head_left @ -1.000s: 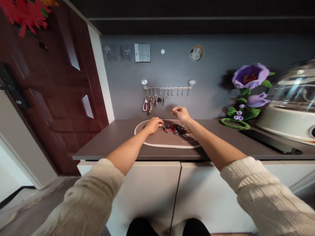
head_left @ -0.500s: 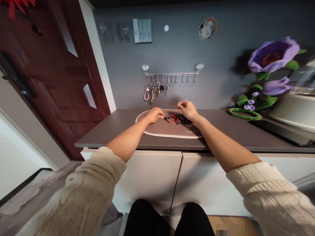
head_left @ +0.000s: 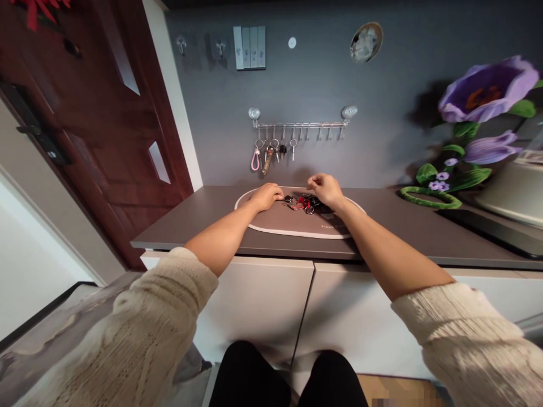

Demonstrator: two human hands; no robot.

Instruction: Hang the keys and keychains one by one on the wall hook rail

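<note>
Jumbled red, black and silver keyrings [head_left: 303,204] lay on our oval brown mat with a pale rim [head_left: 292,233], at the centre of the frame. Above, a clear hook rail [head_left: 301,125] carried hanging keys [head_left: 267,160]. Our left hand [head_left: 266,196] met the pile's left edge; we couldn't tell its grip. Our right hand [head_left: 327,189] hovered behind, fingertips together. The rail appeared higher in frame than a second earlier.
</note>
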